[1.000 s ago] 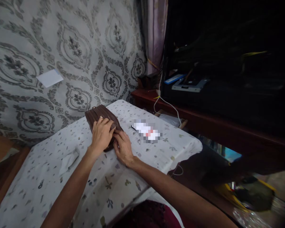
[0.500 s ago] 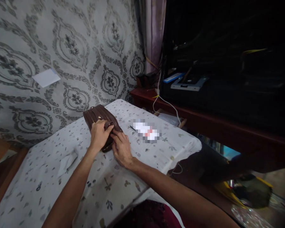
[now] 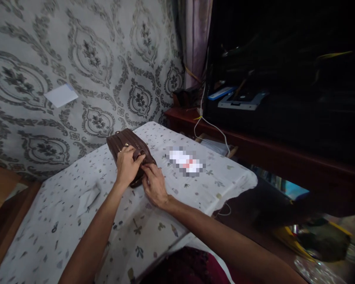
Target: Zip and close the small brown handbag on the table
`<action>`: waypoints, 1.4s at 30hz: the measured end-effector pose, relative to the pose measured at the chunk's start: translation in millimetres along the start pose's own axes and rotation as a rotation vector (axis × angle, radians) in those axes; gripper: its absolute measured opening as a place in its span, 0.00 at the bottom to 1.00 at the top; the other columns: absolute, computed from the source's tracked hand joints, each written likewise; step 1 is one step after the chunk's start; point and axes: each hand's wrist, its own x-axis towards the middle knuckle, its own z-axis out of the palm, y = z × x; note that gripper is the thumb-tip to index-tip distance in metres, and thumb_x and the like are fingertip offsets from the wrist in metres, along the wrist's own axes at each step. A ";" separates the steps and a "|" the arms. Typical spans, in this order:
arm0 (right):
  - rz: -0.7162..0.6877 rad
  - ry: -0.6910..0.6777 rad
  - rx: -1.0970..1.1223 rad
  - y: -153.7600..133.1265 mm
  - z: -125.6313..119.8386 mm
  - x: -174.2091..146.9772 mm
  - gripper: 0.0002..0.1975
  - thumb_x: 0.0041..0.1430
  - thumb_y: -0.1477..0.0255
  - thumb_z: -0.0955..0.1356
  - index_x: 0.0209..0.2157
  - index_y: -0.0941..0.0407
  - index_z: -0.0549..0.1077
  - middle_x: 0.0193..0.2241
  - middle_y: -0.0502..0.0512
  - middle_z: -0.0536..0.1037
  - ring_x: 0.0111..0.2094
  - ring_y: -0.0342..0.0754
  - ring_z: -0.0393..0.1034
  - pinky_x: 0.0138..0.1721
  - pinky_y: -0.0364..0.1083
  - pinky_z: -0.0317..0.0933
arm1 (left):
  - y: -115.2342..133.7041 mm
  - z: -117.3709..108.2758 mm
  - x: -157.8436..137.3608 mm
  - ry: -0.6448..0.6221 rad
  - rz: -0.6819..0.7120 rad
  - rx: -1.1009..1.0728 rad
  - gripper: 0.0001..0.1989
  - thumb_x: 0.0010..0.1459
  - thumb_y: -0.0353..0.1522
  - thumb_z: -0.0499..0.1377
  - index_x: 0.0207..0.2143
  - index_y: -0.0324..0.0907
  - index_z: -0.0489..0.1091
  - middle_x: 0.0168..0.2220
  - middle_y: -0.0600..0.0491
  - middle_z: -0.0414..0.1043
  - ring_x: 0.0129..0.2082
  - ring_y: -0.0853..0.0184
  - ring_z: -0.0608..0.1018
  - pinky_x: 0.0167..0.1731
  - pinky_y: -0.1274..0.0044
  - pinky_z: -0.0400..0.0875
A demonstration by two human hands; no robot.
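A brown leather-look bag [image 3: 127, 139] with zips and gold-coloured fittings lies on the table, near the patterned wall. My left hand [image 3: 127, 165] is closed on the upper part of the bag, thumb pointing to the right. Close beside it, my right hand [image 3: 154, 183] pinches the bag's near right edge. The fingertips of both hands almost meet there, and the exact piece they grip is too small to make out. To the right of the bag lies a blurred-out white and red item [image 3: 185, 161].
A white printed cloth [image 3: 213, 189] covers the table. A crumpled white piece [image 3: 88, 199] lies left of my arms. Behind on the right, a dark red wooden cabinet [image 3: 248, 138] carries a white cable [image 3: 215, 126]. A yellow-rimmed container [image 3: 322, 238] stands low at the right.
The whole view has shifted slightly, so everything sits a little further right. Both hands stay at the same place on the bag, with hardly any visible finger movement.
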 end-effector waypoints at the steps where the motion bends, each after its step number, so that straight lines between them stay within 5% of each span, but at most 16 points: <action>1: 0.003 -0.001 0.007 -0.2 0.0 0.3 0.24 0.59 0.81 0.60 0.55 0.56 0.74 0.48 0.62 0.75 0.49 0.55 0.68 0.50 0.55 0.65 | 0.3 -0.2 0.1 -0.006 0.002 0.007 0.07 0.59 0.34 0.61 0.29 0.41 0.74 0.36 0.50 0.76 0.42 0.60 0.73 0.46 0.68 0.67; 8: 0.064 -0.028 0.056 -1.2 -0.3 0.9 0.22 0.59 0.80 0.61 0.52 0.56 0.74 0.40 0.59 0.78 0.42 0.53 0.71 0.47 0.52 0.66 | 4.6 -2.5 -1.8 -0.066 0.000 0.051 0.08 0.60 0.33 0.61 0.29 0.41 0.74 0.37 0.51 0.76 0.44 0.61 0.74 0.49 0.67 0.66; 15: 0.138 0.046 0.177 -1.4 -1.6 3.7 0.13 0.56 0.78 0.61 0.35 0.55 0.77 0.31 0.54 0.77 0.33 0.49 0.71 0.38 0.46 0.65 | 11.2 3.8 -12.3 -0.168 0.079 0.161 0.07 0.62 0.33 0.60 0.32 0.41 0.76 0.41 0.48 0.78 0.48 0.57 0.72 0.52 0.60 0.62; 19: 0.157 0.086 0.300 -1.1 -2.3 6.7 0.13 0.56 0.76 0.61 0.33 0.55 0.77 0.30 0.54 0.76 0.31 0.48 0.71 0.36 0.45 0.65 | 5.9 -4.2 -13.1 -0.207 0.099 0.066 0.07 0.61 0.32 0.60 0.33 0.41 0.77 0.41 0.49 0.78 0.48 0.58 0.73 0.54 0.61 0.63; 23: 0.299 0.149 0.509 3.9 -2.6 12.5 0.12 0.57 0.72 0.61 0.34 0.56 0.76 0.28 0.52 0.75 0.27 0.46 0.70 0.32 0.44 0.65 | -6.6 -25.1 -20.3 -0.084 0.064 -0.218 0.08 0.61 0.29 0.58 0.38 0.41 0.78 0.42 0.49 0.77 0.46 0.63 0.75 0.51 0.69 0.68; 26: 0.356 0.211 0.523 7.1 -5.8 16.7 0.11 0.57 0.71 0.61 0.37 0.56 0.74 0.28 0.52 0.74 0.29 0.46 0.70 0.32 0.44 0.65 | -9.6 -31.0 -37.2 -0.022 0.041 -0.235 0.07 0.60 0.27 0.57 0.35 0.40 0.76 0.38 0.49 0.75 0.42 0.64 0.75 0.47 0.71 0.70; 31: 0.149 0.207 0.401 4.5 -16.4 19.8 0.15 0.57 0.75 0.61 0.42 0.55 0.76 0.42 0.57 0.75 0.41 0.49 0.71 0.42 0.48 0.67 | 1.9 -6.2 -71.5 -0.021 0.081 -0.152 0.08 0.64 0.27 0.55 0.37 0.40 0.75 0.38 0.49 0.75 0.42 0.63 0.74 0.45 0.70 0.70; 38: 0.121 0.123 0.320 10.1 -16.7 21.8 0.13 0.54 0.79 0.61 0.29 0.54 0.76 0.35 0.55 0.75 0.39 0.49 0.72 0.40 0.48 0.67 | 6.1 27.7 -95.1 -0.150 0.021 -0.079 0.09 0.65 0.26 0.52 0.34 0.42 0.72 0.37 0.47 0.74 0.42 0.60 0.75 0.45 0.66 0.74; 42: 0.159 0.111 0.288 19.6 -13.0 21.5 0.12 0.54 0.78 0.62 0.27 0.54 0.76 0.32 0.54 0.74 0.33 0.48 0.70 0.32 0.45 0.65 | 2.2 42.2 -112.3 -0.172 0.097 -0.030 0.18 0.63 0.26 0.51 0.53 0.43 0.71 0.53 0.42 0.73 0.57 0.55 0.74 0.63 0.62 0.70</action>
